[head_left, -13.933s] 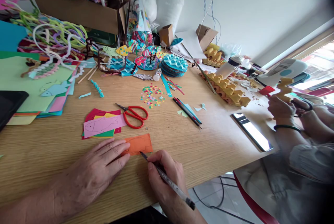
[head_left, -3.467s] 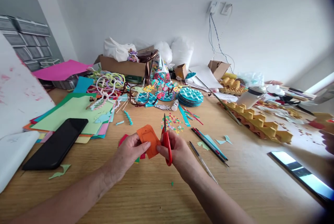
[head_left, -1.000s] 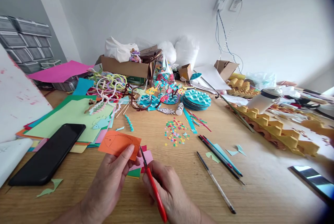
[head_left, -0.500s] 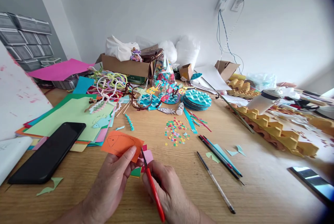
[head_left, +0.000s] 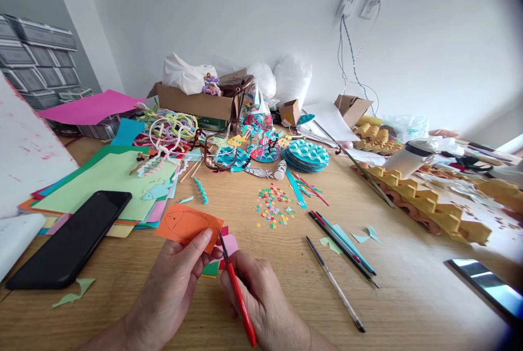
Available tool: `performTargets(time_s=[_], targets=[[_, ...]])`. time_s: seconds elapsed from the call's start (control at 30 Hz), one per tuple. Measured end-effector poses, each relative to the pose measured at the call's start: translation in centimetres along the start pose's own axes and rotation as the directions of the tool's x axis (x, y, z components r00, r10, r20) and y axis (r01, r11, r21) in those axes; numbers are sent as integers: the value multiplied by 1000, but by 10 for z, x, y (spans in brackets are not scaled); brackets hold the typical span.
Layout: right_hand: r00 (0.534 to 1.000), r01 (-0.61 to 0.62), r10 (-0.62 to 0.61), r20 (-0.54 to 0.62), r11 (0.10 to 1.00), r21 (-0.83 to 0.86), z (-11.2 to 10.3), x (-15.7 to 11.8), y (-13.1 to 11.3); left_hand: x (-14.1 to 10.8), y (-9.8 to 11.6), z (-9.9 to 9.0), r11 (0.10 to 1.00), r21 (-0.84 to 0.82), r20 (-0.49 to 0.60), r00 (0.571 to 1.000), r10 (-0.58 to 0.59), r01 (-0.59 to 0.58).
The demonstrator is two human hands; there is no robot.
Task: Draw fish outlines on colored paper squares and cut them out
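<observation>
My left hand [head_left: 171,280] pinches a small orange paper [head_left: 186,222], which has a fish outline drawn on it. Red-handled scissors [head_left: 241,302] are gripped in my right hand [head_left: 265,299], their blades at the paper's right edge beside my left thumb. Beneath the hands lie small pink, red and green paper pieces [head_left: 229,244]. Just beyond the orange paper is a twisted turquoise strip [head_left: 201,191]. Colored paper dots [head_left: 274,206] are scattered ahead of my right hand.
A black phone [head_left: 71,239] overlaps stacked colored sheets [head_left: 98,179] at left. Pens [head_left: 335,284] and paper scraps lie right of my hands. Farther off are turquoise discs [head_left: 305,156], yellow egg cartons [head_left: 433,198] and a second phone [head_left: 486,288].
The whole view has shifted slightly, so things sit a little further left. Both hands keep their holds, and the paper and scissors look nearly the same.
</observation>
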State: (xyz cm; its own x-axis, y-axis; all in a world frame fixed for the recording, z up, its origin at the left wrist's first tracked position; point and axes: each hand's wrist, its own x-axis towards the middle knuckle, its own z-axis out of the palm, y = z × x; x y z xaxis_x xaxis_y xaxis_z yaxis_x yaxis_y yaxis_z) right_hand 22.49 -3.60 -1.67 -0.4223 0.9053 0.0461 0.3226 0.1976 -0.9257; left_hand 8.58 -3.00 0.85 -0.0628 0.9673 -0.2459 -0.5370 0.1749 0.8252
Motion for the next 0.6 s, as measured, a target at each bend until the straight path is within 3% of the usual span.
performTargets(time_s=[0.6], targets=[[999, -34, 34, 11, 999, 29, 3, -2, 3, 1, 0, 3, 1000, -5, -7, 1000, -3, 3]])
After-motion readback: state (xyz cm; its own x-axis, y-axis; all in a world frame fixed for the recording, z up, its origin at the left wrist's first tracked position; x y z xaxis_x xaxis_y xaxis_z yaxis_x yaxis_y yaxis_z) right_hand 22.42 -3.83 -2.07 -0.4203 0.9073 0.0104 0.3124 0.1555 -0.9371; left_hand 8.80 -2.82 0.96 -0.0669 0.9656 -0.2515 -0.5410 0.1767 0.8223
